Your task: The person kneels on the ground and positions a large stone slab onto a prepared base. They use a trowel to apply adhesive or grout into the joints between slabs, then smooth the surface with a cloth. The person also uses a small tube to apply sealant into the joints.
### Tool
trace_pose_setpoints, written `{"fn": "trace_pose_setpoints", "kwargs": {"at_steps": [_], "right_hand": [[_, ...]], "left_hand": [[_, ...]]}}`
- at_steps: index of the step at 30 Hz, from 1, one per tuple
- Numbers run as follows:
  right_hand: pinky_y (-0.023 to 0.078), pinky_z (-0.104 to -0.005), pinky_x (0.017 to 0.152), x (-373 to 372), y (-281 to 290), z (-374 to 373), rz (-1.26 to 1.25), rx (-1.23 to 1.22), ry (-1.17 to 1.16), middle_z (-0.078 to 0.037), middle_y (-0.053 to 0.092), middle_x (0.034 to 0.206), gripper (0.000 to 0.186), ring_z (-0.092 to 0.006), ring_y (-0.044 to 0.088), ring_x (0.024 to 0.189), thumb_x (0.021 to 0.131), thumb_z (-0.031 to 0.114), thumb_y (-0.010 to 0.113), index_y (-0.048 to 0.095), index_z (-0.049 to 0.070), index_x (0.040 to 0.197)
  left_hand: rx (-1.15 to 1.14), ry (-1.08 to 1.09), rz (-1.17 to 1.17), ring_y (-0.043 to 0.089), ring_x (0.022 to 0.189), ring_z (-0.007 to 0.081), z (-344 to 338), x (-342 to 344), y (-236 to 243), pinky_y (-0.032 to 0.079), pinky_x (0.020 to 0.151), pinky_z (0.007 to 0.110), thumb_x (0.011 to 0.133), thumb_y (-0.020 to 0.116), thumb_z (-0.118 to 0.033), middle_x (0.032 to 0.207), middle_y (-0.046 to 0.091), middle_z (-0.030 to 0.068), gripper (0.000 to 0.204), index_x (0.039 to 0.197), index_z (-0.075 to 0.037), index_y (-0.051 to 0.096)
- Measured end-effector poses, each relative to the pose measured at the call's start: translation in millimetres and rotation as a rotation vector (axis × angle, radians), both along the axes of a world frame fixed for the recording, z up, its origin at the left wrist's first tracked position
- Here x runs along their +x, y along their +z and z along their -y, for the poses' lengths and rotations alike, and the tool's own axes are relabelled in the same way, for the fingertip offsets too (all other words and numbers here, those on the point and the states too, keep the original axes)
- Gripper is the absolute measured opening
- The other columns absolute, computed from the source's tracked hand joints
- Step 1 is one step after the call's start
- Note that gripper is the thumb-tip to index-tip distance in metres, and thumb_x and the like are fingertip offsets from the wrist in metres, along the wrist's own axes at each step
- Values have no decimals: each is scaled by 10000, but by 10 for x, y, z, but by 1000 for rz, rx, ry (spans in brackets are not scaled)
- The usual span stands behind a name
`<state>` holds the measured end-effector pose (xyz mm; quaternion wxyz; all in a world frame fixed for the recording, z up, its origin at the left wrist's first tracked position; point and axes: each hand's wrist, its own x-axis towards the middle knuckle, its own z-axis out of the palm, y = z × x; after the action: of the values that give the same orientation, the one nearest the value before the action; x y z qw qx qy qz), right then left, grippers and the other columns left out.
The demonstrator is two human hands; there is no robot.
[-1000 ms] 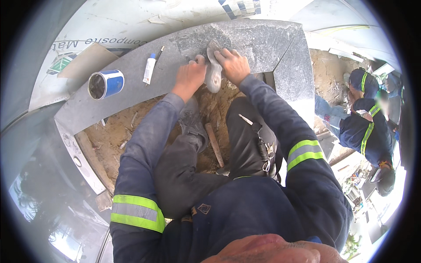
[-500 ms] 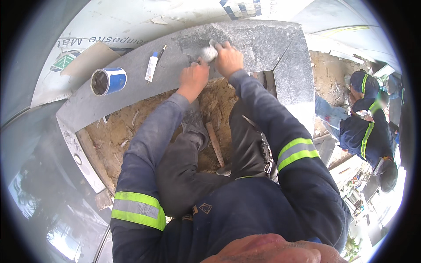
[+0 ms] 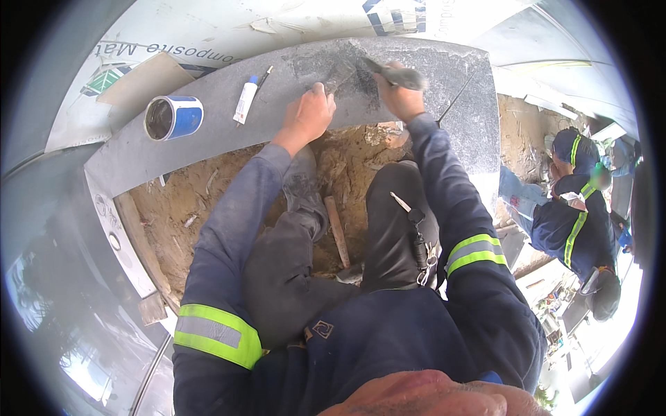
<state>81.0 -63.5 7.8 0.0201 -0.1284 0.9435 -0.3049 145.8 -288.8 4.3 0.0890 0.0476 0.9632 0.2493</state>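
Observation:
My left hand (image 3: 309,116) is closed round a putty knife, its flat grey blade (image 3: 340,75) reaching over the curved grey stone slab (image 3: 222,149). To its right, my right hand (image 3: 401,97) grips a grey, scraper-like tool (image 3: 404,76), blurred by motion; its narrow end points left above the slab. Between the hands the stone carries a darker, smeared patch (image 3: 361,87). Left of them, a white tube with a blue cap (image 3: 245,100) and a thin dark stick (image 3: 263,79) lie on the slab. Farther left an open blue-and-white can (image 3: 186,119) rests on its side.
Bare soil (image 3: 173,204) lies inside the slab's curve, with a wooden-handled tool (image 3: 337,232) between my legs. Printed sheeting (image 3: 229,35) stands behind the slab, a loose board (image 3: 149,87) against it. At the right, another person (image 3: 572,215) in a dark reflective-striped jacket bends down.
My hands have drawn apart. The right hand and its tool moved to the right, away from the left hand. My view has shifted slightly.

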Motion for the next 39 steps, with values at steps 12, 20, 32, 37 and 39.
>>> {"fn": "trace_pose_setpoints", "kwargs": {"at_steps": [12,20,32,37,39], "right_hand": [[597,-386,823,90,441,-137,-261,-141,450,-97,739,1120,380,-286,711,956,903,48,711,731,136,1272],[596,-343,784,88,306,-162,-498,-77,509,-89,736,1112,414,-249,719,914,880,19,698,711,110,1284],[581,-402,835,723,729,-536,-398,-334,-123,-87,693,1152,453,-308,679,1051,850,141,670,689,185,1301],[584,-392,832,1004,1068,-691,-537,-485,-435,-109,668,1141,438,-308,670,1044,838,89,712,671,90,1274],[580,-408,804,1035,1228,-646,-720,-494,-423,-105,640,1153,416,-311,664,1045,901,197,644,650,112,1308]], "left_hand": [[136,-5,-174,679,917,466,268,-14,76,541,752,523,1028,603,-414,990,705,274,480,1154,49,605],[138,-54,-303,677,832,459,290,69,122,531,666,515,1010,643,-378,940,706,232,387,1118,-7,623],[265,-328,-230,650,751,411,-245,79,822,505,688,463,1072,543,-295,850,678,224,337,1125,28,624],[632,-105,195,528,629,163,-731,78,1412,431,541,303,1113,453,-374,863,602,83,430,1299,3,540],[752,-88,325,490,615,118,-1013,151,1677,400,508,262,1117,439,-389,879,573,56,490,1420,-4,465]]}}
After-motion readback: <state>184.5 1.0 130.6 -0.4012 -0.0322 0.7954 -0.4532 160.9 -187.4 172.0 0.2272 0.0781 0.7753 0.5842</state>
